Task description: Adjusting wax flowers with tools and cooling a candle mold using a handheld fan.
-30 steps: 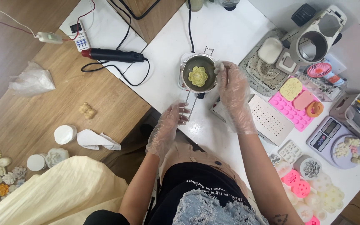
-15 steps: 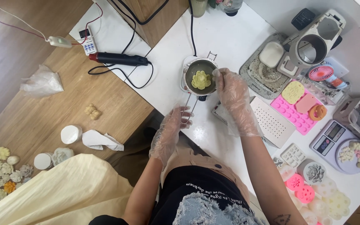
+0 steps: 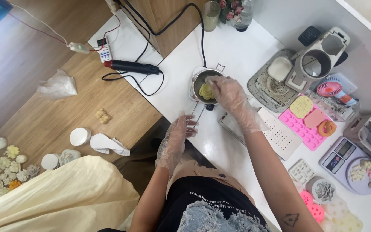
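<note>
A small metal pot with a wire handle stands on a white heater base on the white table. A pale yellow flower-shaped piece lies inside it. My right hand, in a clear plastic glove, reaches over the pot's rim with its fingertips in the pot, at the flower piece. My left hand, also gloved, holds the end of the wire handle.
A black heat tool and cables lie left of the pot. A white perforated box, pink mould tray, scale, grey machine and small fan stand right. Flower shapes lie on the wooden floor.
My right hand has moved from the pot's right rim in over the pot, now covering part of the flower piece. My left hand stays on the handle. The view has shifted slightly.
</note>
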